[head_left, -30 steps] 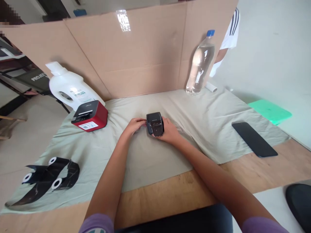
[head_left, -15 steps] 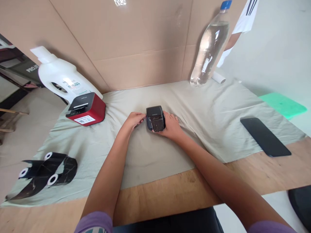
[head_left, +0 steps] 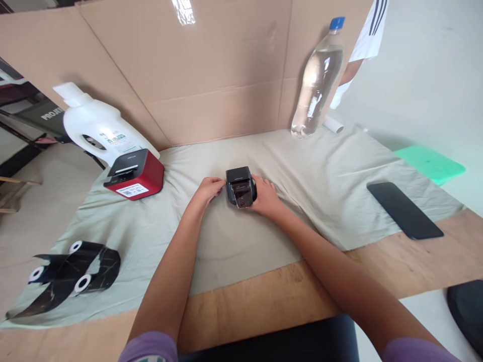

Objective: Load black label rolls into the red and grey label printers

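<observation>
A small black boxy device, which looks like a printer (head_left: 238, 174), stands on the cloth in front of me. A glossy dark strip (head_left: 242, 195) hangs over its near face. My right hand (head_left: 266, 195) wraps round the device's right side, thumb toward the near edge. At the left side, the closed fingers of my left hand (head_left: 212, 189) meet the device's edge; whether something small is between them is hidden.
A red-and-black printer (head_left: 147, 176) and a white jug (head_left: 98, 120) stand back left. Black rolls with white cores (head_left: 85, 264) lie front left. A water bottle (head_left: 319, 90) leans against cardboard (head_left: 219, 65). A phone (head_left: 403, 210) lies right. A person's sleeve (head_left: 372, 32) shows behind.
The dark strip reaches slightly further down past the device's near edge. Both hands keep their places at the device; the whole view has shifted a little.
</observation>
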Demonstrator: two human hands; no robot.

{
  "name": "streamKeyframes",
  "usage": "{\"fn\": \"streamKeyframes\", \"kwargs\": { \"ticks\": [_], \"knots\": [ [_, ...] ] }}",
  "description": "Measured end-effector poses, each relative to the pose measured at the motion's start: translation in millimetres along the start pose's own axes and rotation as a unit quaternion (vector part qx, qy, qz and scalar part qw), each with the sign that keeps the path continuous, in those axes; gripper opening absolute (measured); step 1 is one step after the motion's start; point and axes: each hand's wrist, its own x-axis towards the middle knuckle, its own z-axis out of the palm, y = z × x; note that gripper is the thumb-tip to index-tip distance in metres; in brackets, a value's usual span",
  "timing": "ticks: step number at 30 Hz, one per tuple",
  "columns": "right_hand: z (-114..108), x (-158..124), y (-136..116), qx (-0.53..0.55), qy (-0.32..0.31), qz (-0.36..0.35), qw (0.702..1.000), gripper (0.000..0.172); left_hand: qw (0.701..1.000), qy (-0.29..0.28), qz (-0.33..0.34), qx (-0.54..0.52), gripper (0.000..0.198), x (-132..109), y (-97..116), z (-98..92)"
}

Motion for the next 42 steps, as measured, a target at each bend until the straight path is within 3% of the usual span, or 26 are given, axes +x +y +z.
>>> {"fn": "streamKeyframes", "kwargs": {
  "ticks": [4,7,10,13,15,18,19,21,23,25,29,36,39,42],
  "knots": [
    [-8,5,-1,0.013,-0.029,0.019,0.999,0.110,1.000,-0.020,0.006,-0.011,0.012,5,-5,-3.9],
    [-31,20,0,0.042,-0.124,0.014,0.991,0.116,0.999,-0.038,0.011,-0.017,0.010,11,-12,-8.4],
    [-60,38,5,0.125,-0.255,-0.002,0.959,0.094,0.998,-0.055,0.025,-0.027,0.012,16,-19,-12.1],
    [-74,50,14,0.202,-0.298,0.022,0.933,0.070,0.997,-0.064,0.035,-0.029,0.013,18,-23,-13.8],
    [-66,53,21,0.230,-0.230,0.073,0.943,0.054,0.997,-0.065,0.035,-0.019,0.013,19,-23,-14.2],
    [-36,55,25,0.261,-0.009,0.115,0.958,0.035,0.996,-0.077,0.037,-0.010,0.016,16,-20,-15.9],
    [-25,55,24,0.279,0.054,0.111,0.952,0.032,0.996,-0.082,0.039,-0.011,0.025,15,-19,-16.7],
    [-6,55,20,0.336,0.122,0.089,0.930,0.032,0.994,-0.091,0.054,-0.015,0.057,11,-17,-18.3],
    [6,53,14,0.397,0.137,0.070,0.905,0.036,0.992,-0.102,0.078,-0.016,0.080,6,-17,-18.7],
    [12,51,10,0.433,0.131,0.061,0.890,0.043,0.988,-0.111,0.109,-0.019,0.084,3,-17,-17.4],
    [13,49,11,0.463,0.120,0.070,0.876,0.048,0.984,-0.098,0.147,-0.035,0.074,3,-18,-12.1],
    [12,58,17,0.565,0.113,0.112,0.810,0.049,0.984,0.003,0.175,-0.017,0.053,30,5,-6.3],
    [12,60,17,0.567,0.120,0.113,0.807,0.047,0.979,0.043,0.194,0.046,0.051,45,15,-4.6],
    [15,61,19,0.554,0.132,0.112,0.814,0.047,0.948,0.096,0.250,0.169,0.042,45,18,-2.8]
  ]
}}
